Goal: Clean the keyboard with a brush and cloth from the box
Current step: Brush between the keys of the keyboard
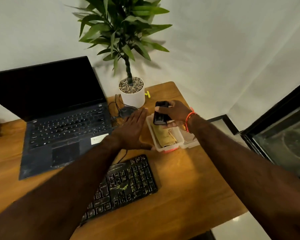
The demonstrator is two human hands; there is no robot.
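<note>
A black keyboard (126, 184) streaked with pale and green dirt lies on the wooden desk (189, 187), partly under my left forearm. Behind it stands a clear plastic box (163, 146) holding a yellowish cloth (164, 135). My right hand (175, 113) grips a black brush (160, 113) just above the far end of the box. My left hand (133, 129) is flat with straight fingers, resting against the box's left side.
An open dark laptop (59, 122) sits to the left. A potted plant in a white pot (132, 96) stands behind the box, with black cables (118, 108) and a small yellow item (148, 94) near it. The desk's right edge drops to a glass panel (284, 139).
</note>
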